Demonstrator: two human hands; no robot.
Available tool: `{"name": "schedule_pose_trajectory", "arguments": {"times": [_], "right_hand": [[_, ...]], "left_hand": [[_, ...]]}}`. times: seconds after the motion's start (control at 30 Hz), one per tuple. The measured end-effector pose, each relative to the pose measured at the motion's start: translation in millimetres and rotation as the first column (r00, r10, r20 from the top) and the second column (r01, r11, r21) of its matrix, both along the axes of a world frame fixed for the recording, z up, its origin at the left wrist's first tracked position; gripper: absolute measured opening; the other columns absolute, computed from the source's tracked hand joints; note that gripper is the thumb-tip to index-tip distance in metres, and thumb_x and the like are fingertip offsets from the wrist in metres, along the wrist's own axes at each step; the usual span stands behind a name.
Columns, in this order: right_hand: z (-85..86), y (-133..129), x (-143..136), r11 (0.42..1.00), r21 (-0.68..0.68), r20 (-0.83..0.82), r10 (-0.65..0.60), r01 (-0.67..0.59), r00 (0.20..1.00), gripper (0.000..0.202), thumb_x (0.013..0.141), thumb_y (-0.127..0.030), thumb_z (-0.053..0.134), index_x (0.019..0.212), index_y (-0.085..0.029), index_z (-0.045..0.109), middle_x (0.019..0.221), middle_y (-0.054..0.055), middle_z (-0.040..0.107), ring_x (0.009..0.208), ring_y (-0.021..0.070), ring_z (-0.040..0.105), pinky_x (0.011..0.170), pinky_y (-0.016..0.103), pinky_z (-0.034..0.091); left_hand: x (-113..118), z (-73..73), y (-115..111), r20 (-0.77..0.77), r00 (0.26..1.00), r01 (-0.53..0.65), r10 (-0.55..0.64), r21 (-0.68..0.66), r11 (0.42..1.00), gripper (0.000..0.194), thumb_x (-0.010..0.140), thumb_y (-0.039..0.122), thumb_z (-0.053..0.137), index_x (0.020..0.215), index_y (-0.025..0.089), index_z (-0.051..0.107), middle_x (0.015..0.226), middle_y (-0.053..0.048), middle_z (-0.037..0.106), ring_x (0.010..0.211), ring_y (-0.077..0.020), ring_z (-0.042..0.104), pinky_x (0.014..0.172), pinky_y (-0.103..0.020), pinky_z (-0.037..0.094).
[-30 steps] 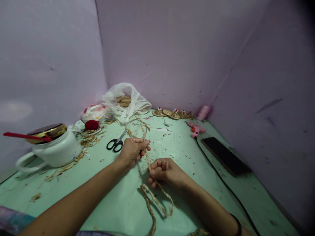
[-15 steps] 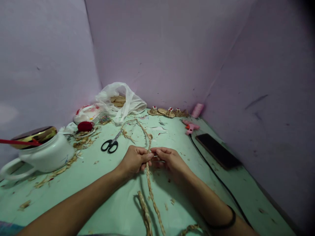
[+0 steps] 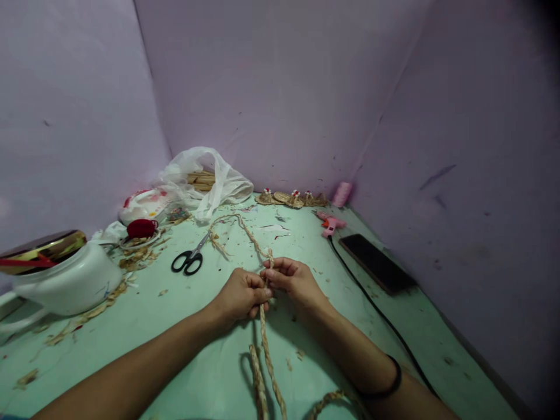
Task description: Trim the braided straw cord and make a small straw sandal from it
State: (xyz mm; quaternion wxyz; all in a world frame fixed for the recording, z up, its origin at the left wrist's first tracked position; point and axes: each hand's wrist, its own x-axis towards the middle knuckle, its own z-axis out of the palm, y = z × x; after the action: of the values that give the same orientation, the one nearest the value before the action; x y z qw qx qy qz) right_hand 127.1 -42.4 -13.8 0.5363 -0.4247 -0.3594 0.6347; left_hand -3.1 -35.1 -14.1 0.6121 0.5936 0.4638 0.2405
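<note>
A tan braided cord (image 3: 266,338) runs from near the scissors, through both hands, down to the table's near edge. My left hand (image 3: 246,296) pinches it between thumb and fingers. Just above and to the right, my right hand (image 3: 291,280) has its thumb and fingertips closed on the cord, almost touching my left hand. Black-handled scissors (image 3: 190,258) lie left of the hands, their tips by the cord's far, frayed part. Another length of braid (image 3: 258,379) rests below my hands.
On the green table (image 3: 175,326), a white pot (image 3: 74,283) stands left and a plastic bag (image 3: 223,184) at the back. Woven pieces (image 3: 291,199) lie near the back wall. At right are a pink glue gun (image 3: 330,223) with black cable and a phone (image 3: 377,262).
My right hand has moved up and left onto the cord, above my left hand. The whole view has shifted, with table objects appearing slightly further left.
</note>
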Motion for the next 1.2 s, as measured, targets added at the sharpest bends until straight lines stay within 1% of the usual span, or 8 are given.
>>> {"name": "schedule_pose_trajectory", "arguments": {"times": [0.1, 0.2, 0.4, 0.6, 0.77, 0.87, 1.07, 1.2], "right_hand": [[-1.2, 1, 1, 1.000, -0.009, -0.006, -0.030, 0.030, 1.000, 0.029, 0.044, -0.020, 0.079, 0.069, -0.012, 0.065, 0.057, 0.001, 0.065, 0.049, 0.0078, 0.054, 0.049, 0.020, 0.040], [-3.7, 2, 2, 0.999, -0.006, -0.028, -0.044, 0.044, 0.999, 0.029, 0.046, -0.020, 0.078, 0.071, -0.012, 0.066, 0.060, 0.002, 0.066, 0.051, 0.0079, 0.055, 0.053, 0.020, 0.042], [-7.8, 6, 6, 0.997, -0.001, -0.077, -0.072, 0.073, 0.994, 0.031, 0.045, -0.018, 0.079, 0.073, -0.013, 0.067, 0.066, 0.003, 0.069, 0.053, 0.0090, 0.057, 0.056, 0.022, 0.043], [-10.2, 9, 9, 0.995, 0.034, -0.079, -0.095, 0.098, 0.992, 0.032, 0.046, -0.017, 0.078, 0.076, -0.014, 0.067, 0.068, 0.004, 0.070, 0.057, 0.0110, 0.059, 0.059, 0.025, 0.046], [-4.7, 7, 8, 0.991, 0.038, -0.118, -0.124, 0.129, 0.985, 0.036, 0.043, -0.012, 0.078, 0.077, -0.015, 0.067, 0.072, 0.003, 0.070, 0.065, 0.0133, 0.061, 0.064, 0.027, 0.048], [-0.5, 6, 7, 0.989, 0.030, -0.158, -0.138, 0.144, 0.978, 0.034, 0.043, -0.013, 0.079, 0.075, -0.015, 0.066, 0.071, 0.004, 0.070, 0.067, 0.0143, 0.062, 0.066, 0.028, 0.049], [2.1, 7, 8, 0.983, 0.034, -0.220, -0.167, 0.179, 0.961, 0.030, 0.046, -0.015, 0.079, 0.074, -0.014, 0.067, 0.064, 0.000, 0.066, 0.055, 0.0089, 0.057, 0.062, 0.025, 0.050], [2.7, 7, 10, 0.981, 0.044, -0.210, -0.175, 0.188, 0.962, 0.031, 0.045, -0.015, 0.079, 0.074, -0.015, 0.067, 0.066, 0.000, 0.066, 0.057, 0.0093, 0.058, 0.060, 0.025, 0.050]], "left_hand": [[0, -0.1, 1, -0.042, 0.998, 0.039, -0.038, 0.020, 0.999, 0.021, 0.064, 0.023, 0.053, 0.045, 0.013, 0.055, 0.027, 0.006, 0.039, 0.024, -0.0032, 0.027, 0.031, -0.018, 0.015], [-1, -1.7, 1, -0.078, 0.994, 0.084, -0.081, 0.040, 0.996, 0.021, 0.064, 0.023, 0.053, 0.046, 0.013, 0.056, 0.028, 0.006, 0.038, 0.025, -0.0033, 0.027, 0.031, -0.018, 0.016], [0, -7.0, 2, -0.039, 0.989, 0.148, -0.145, 0.077, 0.986, 0.018, 0.060, 0.024, 0.055, 0.046, 0.012, 0.056, 0.035, 0.003, 0.046, 0.029, -0.0050, 0.034, 0.033, -0.019, 0.022], [0, -8.9, 2, -0.055, 0.985, 0.168, -0.164, 0.078, 0.983, 0.017, 0.060, 0.023, 0.054, 0.047, 0.012, 0.055, 0.039, 0.002, 0.049, 0.031, -0.0053, 0.034, 0.034, -0.020, 0.023], [-2, -11.7, 0, -0.082, 0.977, 0.207, -0.198, 0.118, 0.971, 0.019, 0.061, 0.022, 0.053, 0.045, 0.013, 0.055, 0.036, 0.003, 0.043, 0.032, -0.0059, 0.033, 0.036, -0.021, 0.022], [-2, -13.5, 0, -0.092, 0.970, 0.236, -0.225, 0.144, 0.961, 0.019, 0.062, 0.021, 0.052, 0.046, 0.013, 0.055, 0.036, 0.004, 0.041, 0.033, -0.0063, 0.032, 0.037, -0.021, 0.022], [1, -12.1, -1, -0.135, 0.968, 0.238, -0.213, 0.210, 0.948, 0.016, 0.059, 0.014, 0.049, 0.044, 0.013, 0.055, 0.037, 0.004, 0.042, 0.038, -0.0067, 0.033, 0.041, -0.021, 0.023], [0, -12.9, -2, -0.156, 0.962, 0.258, -0.226, 0.236, 0.937, 0.016, 0.059, 0.014, 0.048, 0.045, 0.013, 0.056, 0.039, 0.003, 0.043, 0.040, -0.0069, 0.034, 0.042, -0.021, 0.024]]}}
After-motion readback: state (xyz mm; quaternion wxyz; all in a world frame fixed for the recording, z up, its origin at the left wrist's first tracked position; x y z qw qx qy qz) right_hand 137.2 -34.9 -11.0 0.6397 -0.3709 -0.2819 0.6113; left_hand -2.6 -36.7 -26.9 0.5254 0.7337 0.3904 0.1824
